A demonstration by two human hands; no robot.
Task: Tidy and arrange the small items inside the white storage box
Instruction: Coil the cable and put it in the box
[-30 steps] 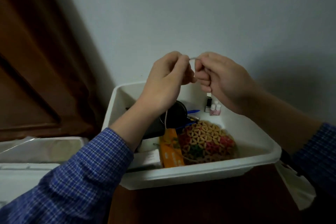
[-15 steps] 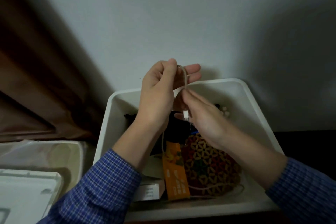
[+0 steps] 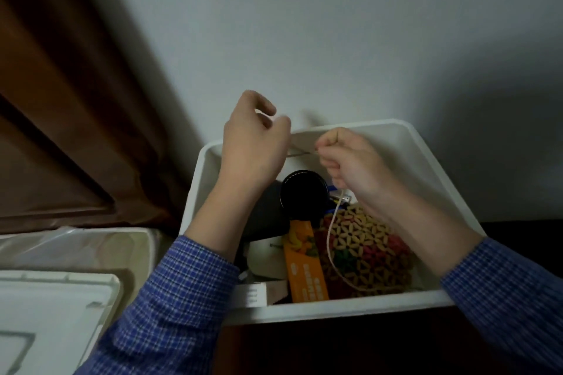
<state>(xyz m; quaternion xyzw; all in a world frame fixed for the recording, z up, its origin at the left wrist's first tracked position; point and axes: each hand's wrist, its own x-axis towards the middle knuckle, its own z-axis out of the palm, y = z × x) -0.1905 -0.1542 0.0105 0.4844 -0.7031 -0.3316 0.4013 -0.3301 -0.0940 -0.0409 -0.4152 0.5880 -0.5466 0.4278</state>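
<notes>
While both hands hover over the white storage box [image 3: 432,161], a thin pale cord [image 3: 330,240] runs taut between them in the head view. The left hand [image 3: 253,146] is raised above the box's far left corner, fingers curled loosely with the thumb and forefinger apart; the cord disappears behind its palm, so I cannot tell how it is gripped there. The right hand [image 3: 350,161] is closed in a fist, pinching the cord at its fingertips, and the rest of the cord hangs from under this fist and loops down across a woven bag [image 3: 365,253] patterned in tan, red and green. The bag lies in the near right part of the box. Just left of it stands an orange packet [image 3: 304,271] with pale printing that is too blurred to read. A black round case [image 3: 301,195] sits behind the packet, and a white carton [image 3: 254,295] with small illegible print lies at the near left edge. Both sleeves [image 3: 182,298] are blue checked. A second white lid [image 3: 51,313] rests to the left, outside the box.
</notes>
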